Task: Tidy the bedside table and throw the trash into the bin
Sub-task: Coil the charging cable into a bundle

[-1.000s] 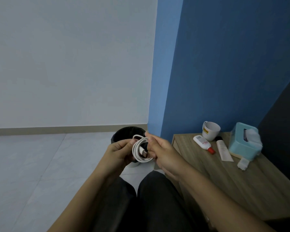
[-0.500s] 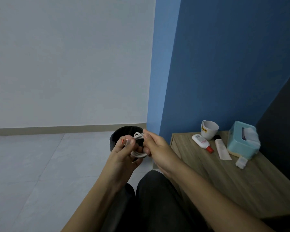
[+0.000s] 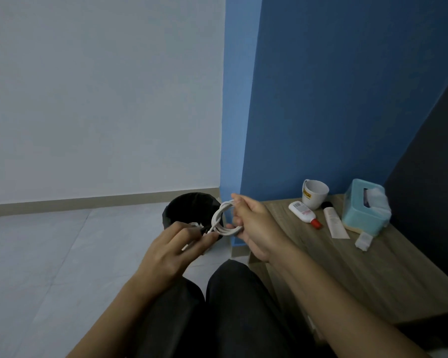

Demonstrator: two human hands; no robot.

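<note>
The person sits low, dark trouser knees under both forearms, which run off the bottom edge. The left hand has thumb and fingers curled in a pinch on the loose end of a white cable. The plug itself is hidden behind those fingertips. A pale bit just beyond them could be the cable's end or something lying in the bin; I cannot tell which. The black bin stands on the floor just past the left hand, its lower part covered by the hand and the coil, its inside too dark to read. Between the two hands the cable is wound in a small coil, held up in the air in front of the bin's right rim. The right hand grips the coil's right side, fingers wrapped round the loops so that part is swallowed. To the right of that hand is the bedside table, its near edge crossed by the right forearm. On it, well apart from the hands, lie a white bottle with a red cap, a white mug upright behind it, a pale tube lying flat, a teal tissue box, and just in front of the box a small white scrap, too small to identify
</note>
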